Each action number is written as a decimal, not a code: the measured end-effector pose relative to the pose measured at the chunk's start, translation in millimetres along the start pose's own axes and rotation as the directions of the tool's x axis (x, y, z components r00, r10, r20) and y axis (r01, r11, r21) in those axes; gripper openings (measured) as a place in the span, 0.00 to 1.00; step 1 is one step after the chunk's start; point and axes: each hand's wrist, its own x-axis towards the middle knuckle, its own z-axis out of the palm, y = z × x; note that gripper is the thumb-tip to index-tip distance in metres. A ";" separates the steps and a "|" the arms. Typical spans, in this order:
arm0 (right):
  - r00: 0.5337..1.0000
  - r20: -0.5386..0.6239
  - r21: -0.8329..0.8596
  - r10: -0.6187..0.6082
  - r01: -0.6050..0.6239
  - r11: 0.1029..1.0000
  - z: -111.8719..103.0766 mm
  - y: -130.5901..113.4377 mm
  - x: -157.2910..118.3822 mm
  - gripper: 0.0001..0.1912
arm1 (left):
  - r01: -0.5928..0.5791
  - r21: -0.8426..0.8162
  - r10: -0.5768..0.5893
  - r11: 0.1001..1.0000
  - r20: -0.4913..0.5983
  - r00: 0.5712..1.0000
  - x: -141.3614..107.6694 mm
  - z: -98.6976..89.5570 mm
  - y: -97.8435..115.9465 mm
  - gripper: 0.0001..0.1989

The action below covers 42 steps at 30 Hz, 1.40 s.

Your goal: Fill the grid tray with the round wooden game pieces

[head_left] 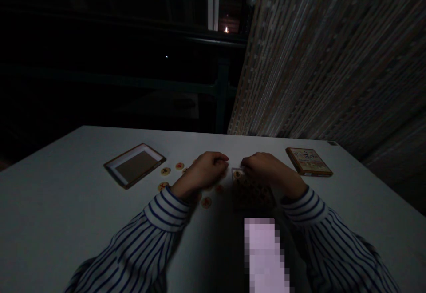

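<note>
My left hand [209, 168] hovers over loose round Chinese chess pieces [206, 202] on the white table, its fingers curled inward; whatever they may hold is hidden. Over the far edge of a shallow clear box [235, 202] bends my right hand [262, 166], fingers closed and pointing toward the left hand, their contents also out of sight. Rows of pieces fill the box, dim in shadow. More pieces, such as one with a dark mark [165, 171] and one with a red mark [163, 186], lie left of my left wrist.
An open box lid or tray [135, 165] lies at the left. A closed box with a printed cover [309, 161] rests at the right. Behind the white table [83, 213] hang string curtains [299, 53]. A pixelated pink patch covers part of the near side.
</note>
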 end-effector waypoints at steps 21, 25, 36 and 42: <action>0.964 -0.260 0.000 0.047 -0.049 0.999 -32.5 -1.5 -12.9 0.14 | -0.130 0.038 0.134 0.991 -0.097 0.986 2.6 -28.8 11.1 0.13; 0.958 -0.279 0.024 0.068 -0.064 0.998 -36.1 -3.0 -14.0 0.14 | -0.096 0.037 0.100 0.995 -0.129 0.987 -0.3 -35.4 17.1 0.12; 0.924 -0.377 0.031 0.063 -0.055 0.998 -37.1 -4.9 -14.8 0.15 | -0.081 0.096 0.101 0.992 -0.230 0.968 -2.9 -50.4 24.8 0.11; 0.913 -0.405 0.026 0.058 -0.052 0.998 -37.5 -6.8 -16.2 0.15 | -0.027 0.090 0.050 0.996 -0.259 0.965 -8.4 -54.9 29.4 0.13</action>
